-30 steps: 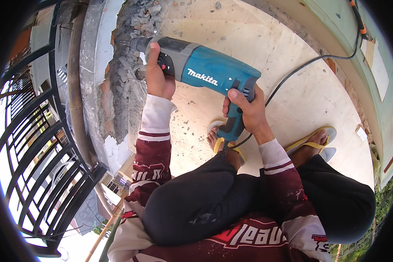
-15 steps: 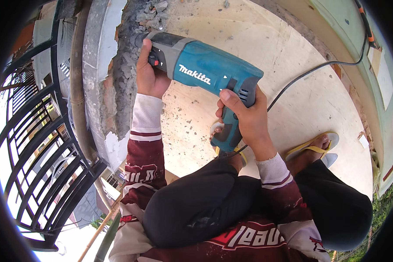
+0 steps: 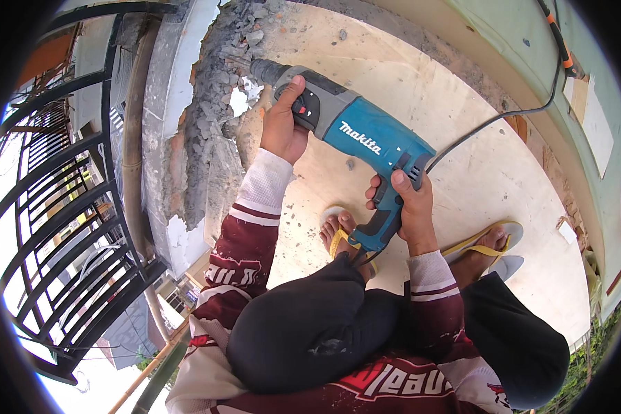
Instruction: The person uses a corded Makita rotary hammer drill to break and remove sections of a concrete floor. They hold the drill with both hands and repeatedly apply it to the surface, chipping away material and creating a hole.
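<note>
We note left grip (image 3: 283,128) clasping front of teal power drill (image 3: 366,131), right grip (image 3: 415,207) wrapped around its rear handle (image 3: 381,226); nose (image 3: 266,71) points at broken grey masonry (image 3: 217,103).

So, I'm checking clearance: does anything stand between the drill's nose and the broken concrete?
Nothing visible does: the left hand and right hand hold the drill, its nose pointing toward the broken concrete.

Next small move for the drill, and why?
I'd probably nudge the power drill left, nose first, to seat it against the broken concrete. Its nose already points at the rubble, the left hand supports the front, and the right hand grips the rear handle. Whether the tip is touching is hard to tell.
</note>
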Demonstrator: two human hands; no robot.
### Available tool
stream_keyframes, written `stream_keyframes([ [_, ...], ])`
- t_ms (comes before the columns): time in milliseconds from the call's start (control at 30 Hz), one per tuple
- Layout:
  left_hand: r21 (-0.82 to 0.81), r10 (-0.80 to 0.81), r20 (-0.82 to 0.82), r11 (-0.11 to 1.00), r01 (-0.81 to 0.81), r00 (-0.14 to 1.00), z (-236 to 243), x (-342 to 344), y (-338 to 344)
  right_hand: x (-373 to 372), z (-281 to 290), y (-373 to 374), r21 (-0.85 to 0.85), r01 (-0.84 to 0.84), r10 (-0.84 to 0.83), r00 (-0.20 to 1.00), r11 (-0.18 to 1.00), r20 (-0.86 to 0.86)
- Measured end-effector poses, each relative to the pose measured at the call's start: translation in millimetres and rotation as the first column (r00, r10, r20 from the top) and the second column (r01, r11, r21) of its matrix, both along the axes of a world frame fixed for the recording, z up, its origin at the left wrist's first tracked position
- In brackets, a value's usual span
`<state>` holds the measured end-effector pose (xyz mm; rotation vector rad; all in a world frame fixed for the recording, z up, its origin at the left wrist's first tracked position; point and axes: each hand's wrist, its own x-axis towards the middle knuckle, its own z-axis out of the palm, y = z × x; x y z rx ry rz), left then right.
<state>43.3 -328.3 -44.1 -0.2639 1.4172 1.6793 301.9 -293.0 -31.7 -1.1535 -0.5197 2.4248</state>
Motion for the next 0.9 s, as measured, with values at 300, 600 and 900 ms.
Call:
stream_keyframes([
  [300,0.251,0.041,0.002,0.967,-0.04,0.999,41,-55,18,-71,77,40,0.326,-0.134,0.091,0.986,0.936,0.143],
  [600,0.38,0.068,0.099,0.92,-0.1,0.993,64,-75,-10,-103,127,4,0.765,-0.191,0.081,0.98,0.615,0.18],
  [900,0.4,-0.112,0.03,0.912,0.091,0.993,55,-91,-43,-110,129,-37,0.817,-0.33,0.125,0.943,0.473,0.308],
])
